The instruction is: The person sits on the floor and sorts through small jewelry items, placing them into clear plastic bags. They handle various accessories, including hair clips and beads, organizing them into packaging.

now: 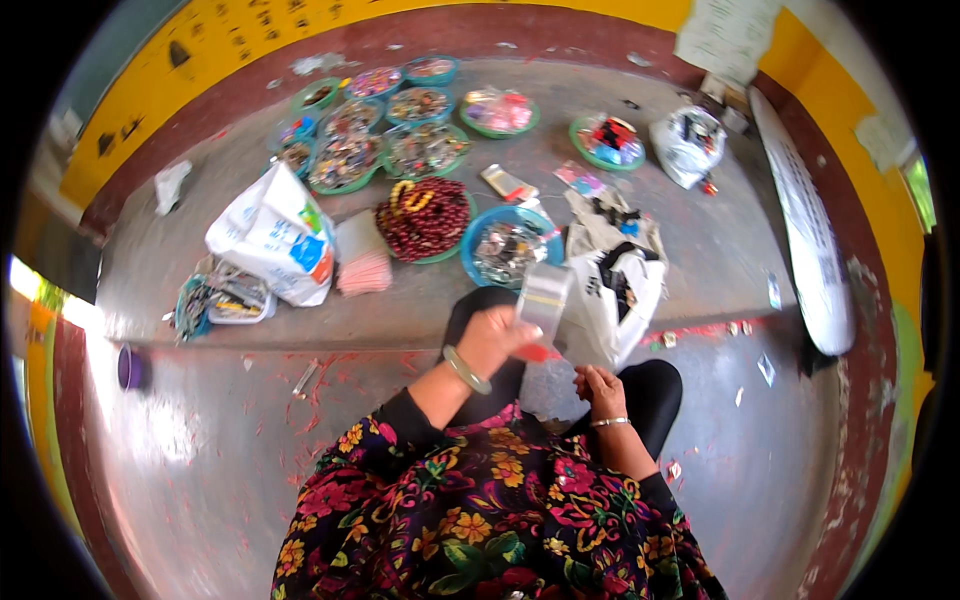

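In front of my lap, my left hand (485, 340) grips a small clear plastic packet (545, 295), blurred by motion. Something red shows at the packet's lower end, by the fingertips. My right hand (602, 392) is by my right thigh with its fingers curled in; whatever they may hold is too small to make out. Just beyond the packet sits a blue basin (487, 262) of small shiny pieces. To its right, a white plastic bag (607, 325) with black stuff inside leans at the ledge's edge.
Dark red beads fill a basin (425, 222) beside a stack of pink-edged packets (364, 275). Further left stands a large white bag (272, 235). Several basins of small goods (420, 148) cluster at the back. A purple cup (130, 368) is on the lower floor.
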`<move>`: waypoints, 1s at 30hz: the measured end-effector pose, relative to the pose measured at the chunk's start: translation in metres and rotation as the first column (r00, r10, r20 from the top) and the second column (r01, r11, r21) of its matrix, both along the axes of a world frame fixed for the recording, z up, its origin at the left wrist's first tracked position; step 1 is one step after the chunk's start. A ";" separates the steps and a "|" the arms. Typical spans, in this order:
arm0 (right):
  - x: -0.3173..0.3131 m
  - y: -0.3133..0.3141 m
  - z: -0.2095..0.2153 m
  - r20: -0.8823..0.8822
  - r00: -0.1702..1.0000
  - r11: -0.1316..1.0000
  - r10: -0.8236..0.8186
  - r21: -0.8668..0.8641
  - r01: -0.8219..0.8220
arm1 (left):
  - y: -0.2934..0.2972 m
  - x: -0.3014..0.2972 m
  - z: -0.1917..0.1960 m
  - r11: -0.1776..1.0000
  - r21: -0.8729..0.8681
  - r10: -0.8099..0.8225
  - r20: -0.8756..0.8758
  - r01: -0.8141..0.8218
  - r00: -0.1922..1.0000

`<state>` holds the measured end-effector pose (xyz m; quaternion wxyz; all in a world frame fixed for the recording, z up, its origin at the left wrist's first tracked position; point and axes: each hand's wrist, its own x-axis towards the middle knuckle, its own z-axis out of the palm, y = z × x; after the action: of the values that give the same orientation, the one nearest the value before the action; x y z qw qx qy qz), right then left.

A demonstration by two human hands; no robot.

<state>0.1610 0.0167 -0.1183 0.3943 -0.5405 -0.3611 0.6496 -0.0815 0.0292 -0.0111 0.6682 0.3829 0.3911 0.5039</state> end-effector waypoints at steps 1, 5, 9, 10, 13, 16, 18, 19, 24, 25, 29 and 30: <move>0.001 -0.001 0.005 -0.035 0.998 0.999 -0.045 0.029 0.046 | -0.007 0.020 -0.005 0.999 -0.011 -0.052 -0.070 0.051 0.996; 0.013 -0.005 0.009 -0.128 0.984 0.968 -0.128 0.200 0.152 | -0.031 0.077 -0.062 0.981 -0.022 -0.192 -0.298 0.195 0.935; 0.014 -0.007 0.012 -0.203 0.955 0.950 -0.216 0.181 0.253 | -0.026 0.072 -0.080 0.962 0.002 -0.207 -0.643 0.273 0.737; 0.015 -0.007 0.013 -0.181 0.958 0.948 -0.223 0.186 0.256 | -0.026 0.073 -0.081 0.961 0.001 -0.213 -0.634 0.276 0.744; 0.015 -0.007 0.011 -0.139 0.964 0.953 -0.226 0.171 0.248 | -0.026 0.075 -0.080 0.951 -0.053 -0.280 -0.559 0.304 0.780; 0.013 -0.007 0.015 -0.123 0.967 0.960 -0.223 0.141 0.240 | -0.024 0.074 -0.074 0.900 -0.149 -0.416 -0.008 0.410 0.909; 0.012 -0.007 0.010 -0.094 0.981 0.965 -0.172 0.186 0.187 | -0.023 0.072 -0.071 0.846 -0.275 -0.417 0.189 0.456 0.889; 0.011 -0.007 0.009 -0.092 0.985 0.964 -0.147 0.207 0.164 | -0.022 0.072 -0.074 0.836 -0.305 -0.400 0.229 0.456 0.887; 0.008 -0.008 0.006 -0.033 0.991 0.961 -0.133 0.239 0.137 | -0.022 0.076 -0.090 0.899 -0.244 -0.332 0.163 0.364 0.929; 0.007 -0.007 0.008 0.014 0.988 0.959 -0.151 0.244 0.143 | -0.021 0.076 -0.088 0.923 -0.183 -0.352 -0.041 0.339 0.935; 0.007 -0.006 0.001 0.113 0.983 0.957 -0.144 0.268 0.109 | -0.020 0.077 -0.100 0.951 0.020 -0.241 -0.573 0.307 0.784; 0.008 -0.005 -0.001 0.128 0.982 0.959 -0.139 0.263 0.102 | -0.020 0.077 -0.103 0.951 0.052 -0.203 -0.636 0.305 0.744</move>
<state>0.1687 0.0119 -0.1195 0.4723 -0.5520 -0.4357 0.5314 -0.0045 0.0096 -0.1137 0.5322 0.6274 0.4941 0.2813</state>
